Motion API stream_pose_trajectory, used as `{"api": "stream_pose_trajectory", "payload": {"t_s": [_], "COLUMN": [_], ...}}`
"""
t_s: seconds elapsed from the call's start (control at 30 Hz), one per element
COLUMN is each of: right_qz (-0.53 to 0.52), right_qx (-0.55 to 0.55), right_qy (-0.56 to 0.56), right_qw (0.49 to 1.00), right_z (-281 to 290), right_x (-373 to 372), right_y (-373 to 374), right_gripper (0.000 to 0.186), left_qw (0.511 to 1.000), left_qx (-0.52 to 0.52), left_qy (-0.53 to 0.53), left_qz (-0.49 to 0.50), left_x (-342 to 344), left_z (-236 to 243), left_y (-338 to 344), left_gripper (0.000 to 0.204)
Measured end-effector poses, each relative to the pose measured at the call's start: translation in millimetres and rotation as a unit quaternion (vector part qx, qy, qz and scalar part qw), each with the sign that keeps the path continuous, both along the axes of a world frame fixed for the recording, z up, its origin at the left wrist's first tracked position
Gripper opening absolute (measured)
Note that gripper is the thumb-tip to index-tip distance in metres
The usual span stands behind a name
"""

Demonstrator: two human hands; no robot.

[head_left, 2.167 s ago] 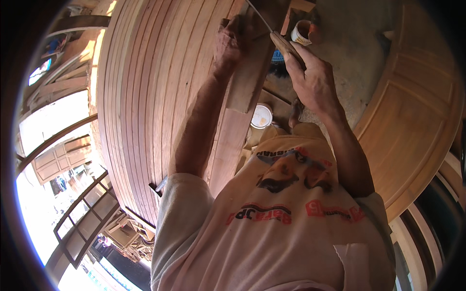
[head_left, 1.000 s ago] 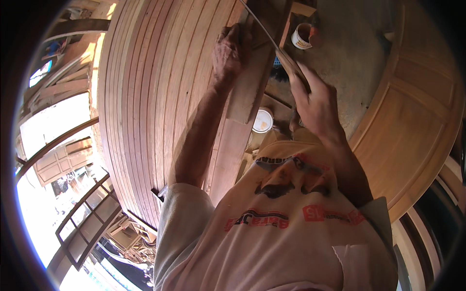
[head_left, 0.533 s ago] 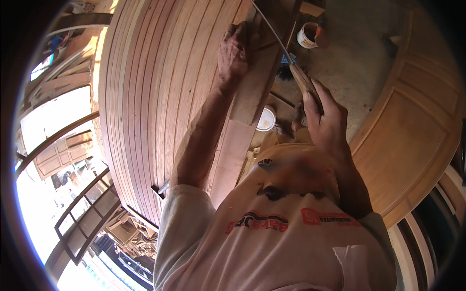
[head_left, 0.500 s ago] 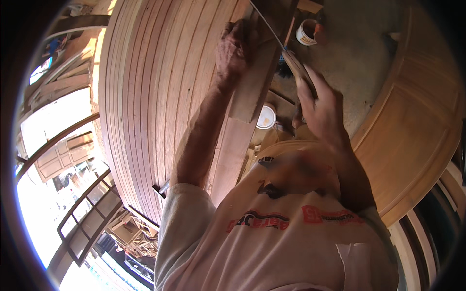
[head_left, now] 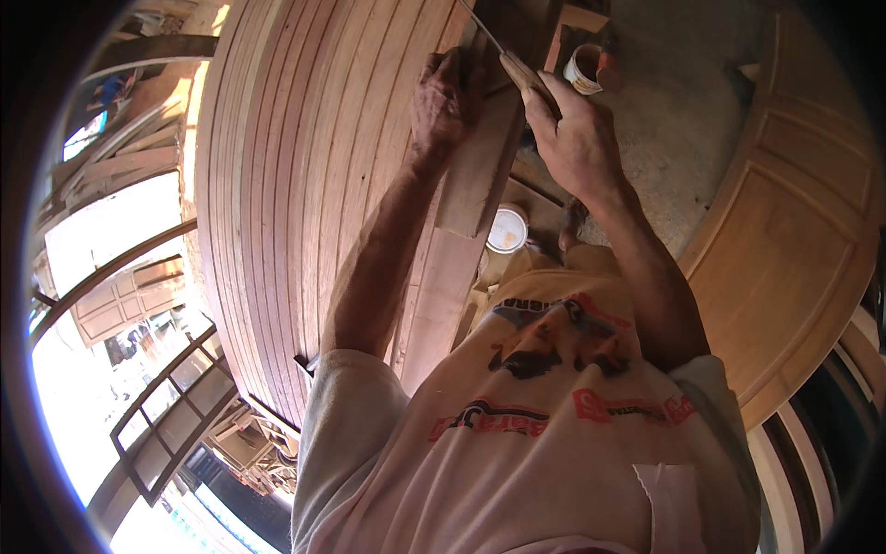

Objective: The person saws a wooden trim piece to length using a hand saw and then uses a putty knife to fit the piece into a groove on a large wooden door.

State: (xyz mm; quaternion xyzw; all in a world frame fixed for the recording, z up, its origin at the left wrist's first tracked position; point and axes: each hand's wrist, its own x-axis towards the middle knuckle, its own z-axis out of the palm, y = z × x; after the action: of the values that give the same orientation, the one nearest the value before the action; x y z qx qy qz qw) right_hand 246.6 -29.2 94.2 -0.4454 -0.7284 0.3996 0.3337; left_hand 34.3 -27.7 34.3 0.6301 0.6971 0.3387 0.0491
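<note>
My right hand point(head_left: 577, 134) is wrapped round the wooden handle of a hand saw point(head_left: 486, 30). Its thin metal blade shows nearly edge-on and runs out of the top of the view over a dark wooden board point(head_left: 475, 189). My left hand point(head_left: 446, 106) presses on that board's left side with its fingers bent; shadow hides part of the fingertips and thumb. Beneath the board lies a wide, pale surface of long wooden planks point(head_left: 318, 166) set side by side. Where the saw's teeth meet the wood cannot be made out.
Paneled wooden door point(head_left: 784, 240) stands at the right. Below the board, a white tub point(head_left: 508, 229) and a white bucket point(head_left: 581, 69) are on the floor. A dark metal tool point(head_left: 305, 365) lies on the planks near my left elbow. Window frames point(head_left: 175, 406) lean at the left.
My right hand has pushed the saw forward and to the left, so its handle now lies nearer the board. The left hand keeps its place.
</note>
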Motion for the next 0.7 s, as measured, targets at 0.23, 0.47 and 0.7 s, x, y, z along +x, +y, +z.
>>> {"api": "stream_pose_trajectory", "payload": {"t_s": [0.23,0.47,0.7], "right_qz": [-0.035,-0.022,0.000], "right_qx": [-0.050,-0.068,-0.043], "right_qy": [0.063,0.011,-0.020], "right_qw": [0.996,0.997,0.999], "right_z": [-3.0,6.4,-1.8], "right_x": [41.3,26.4,9.0], "right_y": [-65.2,-39.5,-8.3], "right_gripper": [0.027,0.030,0.030], "left_qw": [0.999,1.000,1.000], "left_qx": [0.003,0.014,0.009], "left_qy": [0.001,0.014,-0.010], "left_qz": [-0.042,0.007,-0.024], "left_x": [-7.5,-4.1,3.0], "left_z": [-8.1,-8.7,2.5], "left_y": [-3.7,-3.3,-1.4], "left_gripper": [0.038,0.029,0.031]}}
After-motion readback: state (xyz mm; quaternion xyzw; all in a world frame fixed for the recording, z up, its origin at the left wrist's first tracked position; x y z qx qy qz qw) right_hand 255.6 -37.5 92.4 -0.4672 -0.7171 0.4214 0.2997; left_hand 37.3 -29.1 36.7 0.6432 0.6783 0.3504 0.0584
